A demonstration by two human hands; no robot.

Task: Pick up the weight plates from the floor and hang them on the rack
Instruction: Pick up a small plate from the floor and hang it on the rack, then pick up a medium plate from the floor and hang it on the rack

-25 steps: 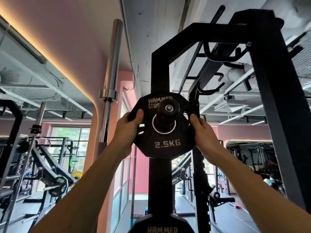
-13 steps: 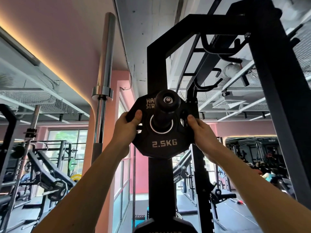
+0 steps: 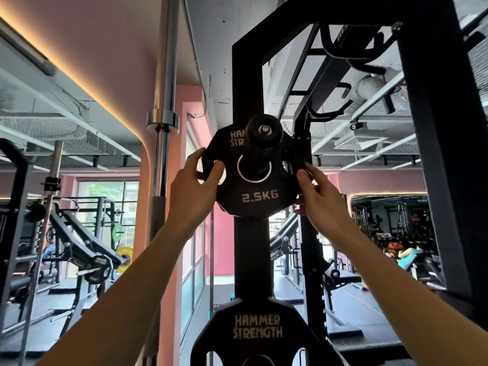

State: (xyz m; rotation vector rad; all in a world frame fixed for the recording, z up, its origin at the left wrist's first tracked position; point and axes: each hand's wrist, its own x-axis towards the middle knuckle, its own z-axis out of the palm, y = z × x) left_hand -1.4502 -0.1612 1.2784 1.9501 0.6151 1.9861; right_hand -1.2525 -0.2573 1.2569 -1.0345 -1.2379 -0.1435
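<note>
Two bare hands reach up to a black 2.5KG plate (image 3: pixel 260 191) that hangs on the storage peg (image 3: pixel 260 143) of the black rack (image 3: pixel 250 249), the peg passing through the plate's centre hole and its round end cap standing out in front of the plate's upper half. Left of the peg, the left hand (image 3: pixel 192 188) grips the plate's left edge: the thumb lies on the front face beside a grip slot and the fingers (image 3: pixel 196 157) curl round the rim toward the back. Right of the peg, the right hand (image 3: pixel 320 196) holds the plate's right edge, with the thumb pressed on the front near the rim and the fingers bent round the side; how far they wrap behind cannot be told. The plate sits between the two hands, its printed weight facing the camera below the peg. Lower on the same upright, straight below the peg, a larger black plate (image 3: pixel 257 331) marked HAMMER STRENGTH hangs. Left of the peg a chrome barbell (image 3: pixel 165 128) stands upright against the pink wall.
</note>
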